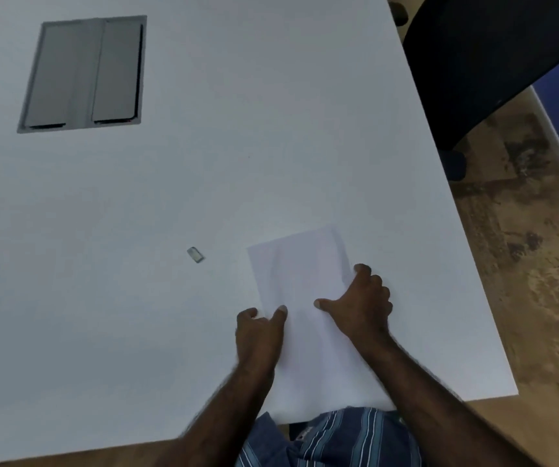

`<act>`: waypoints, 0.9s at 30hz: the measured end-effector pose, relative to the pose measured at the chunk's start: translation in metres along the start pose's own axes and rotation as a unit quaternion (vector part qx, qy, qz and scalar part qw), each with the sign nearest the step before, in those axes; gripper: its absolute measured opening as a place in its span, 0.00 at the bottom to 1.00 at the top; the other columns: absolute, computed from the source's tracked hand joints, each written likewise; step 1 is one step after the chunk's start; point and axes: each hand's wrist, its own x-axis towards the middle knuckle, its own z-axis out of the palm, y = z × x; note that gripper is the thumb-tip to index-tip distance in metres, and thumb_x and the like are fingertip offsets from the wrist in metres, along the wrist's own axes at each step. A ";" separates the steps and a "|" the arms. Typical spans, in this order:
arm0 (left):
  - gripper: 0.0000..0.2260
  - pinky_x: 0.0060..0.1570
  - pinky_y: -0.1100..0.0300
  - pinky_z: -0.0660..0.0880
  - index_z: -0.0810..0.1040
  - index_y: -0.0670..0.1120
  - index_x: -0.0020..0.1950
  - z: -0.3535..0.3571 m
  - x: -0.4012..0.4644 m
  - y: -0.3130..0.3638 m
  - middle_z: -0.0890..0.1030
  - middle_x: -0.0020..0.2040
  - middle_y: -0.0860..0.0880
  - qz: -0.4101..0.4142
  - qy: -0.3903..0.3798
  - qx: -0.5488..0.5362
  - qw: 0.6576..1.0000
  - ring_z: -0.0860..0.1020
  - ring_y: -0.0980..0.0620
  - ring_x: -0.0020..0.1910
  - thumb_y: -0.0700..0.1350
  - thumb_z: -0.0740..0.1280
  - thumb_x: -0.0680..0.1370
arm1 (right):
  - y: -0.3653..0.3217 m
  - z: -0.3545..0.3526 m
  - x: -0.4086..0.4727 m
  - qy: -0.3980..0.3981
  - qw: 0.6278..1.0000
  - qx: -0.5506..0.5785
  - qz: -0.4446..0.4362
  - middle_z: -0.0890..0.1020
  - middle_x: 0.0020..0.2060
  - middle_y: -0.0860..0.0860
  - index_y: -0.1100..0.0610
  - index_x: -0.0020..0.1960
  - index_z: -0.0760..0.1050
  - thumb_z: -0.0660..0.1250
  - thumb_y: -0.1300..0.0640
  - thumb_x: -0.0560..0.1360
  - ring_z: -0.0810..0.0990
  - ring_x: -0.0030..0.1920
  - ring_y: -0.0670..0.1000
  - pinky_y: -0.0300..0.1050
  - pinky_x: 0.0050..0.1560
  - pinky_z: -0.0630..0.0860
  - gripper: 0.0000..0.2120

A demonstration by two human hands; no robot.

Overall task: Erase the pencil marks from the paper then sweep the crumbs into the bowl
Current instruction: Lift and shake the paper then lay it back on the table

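A sheet of paper [308, 298] lay on the white desk [204, 180], near its front edge and toward the right side, with its near end reaching past the edge over the person's lap. The sheet sat slightly askew, its far left corner pointing toward the middle of the desk. Any pencil marks on it were too faint to make out.

The left hand [259, 335] held the paper's left edge: the thumb lay on top of the sheet and the fingers [247, 313] were curled at the edge, pinching it. The right hand [364, 303] held the right edge, its thumb stretched out flat across the sheet toward the left hand and its fingers curled round the edge. Both forearms came in from the bottom of the view, bare to the wrist.

An eraser [195, 255], small and greyish, lay on the desk to the left of the paper, clear of it and of both hands.

Far back on the left of the desk a grey cable hatch [84, 74] with two flaps was set into the top. Beyond the desk's right edge stood a dark chair [493, 69] on a brown mottled floor [520, 264]. A blue striped shirt [345, 439] showed at the bottom, below the paper's near end.
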 end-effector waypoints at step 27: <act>0.09 0.45 0.67 0.74 0.85 0.51 0.60 -0.091 -0.001 0.110 0.85 0.46 0.59 0.411 0.125 0.123 0.895 0.82 0.58 0.46 0.46 0.68 0.82 | 0.003 0.045 -0.027 0.154 0.873 0.056 -0.459 0.75 0.76 0.63 0.66 0.76 0.73 0.63 0.55 0.87 0.72 0.79 0.63 0.63 0.80 0.67 0.22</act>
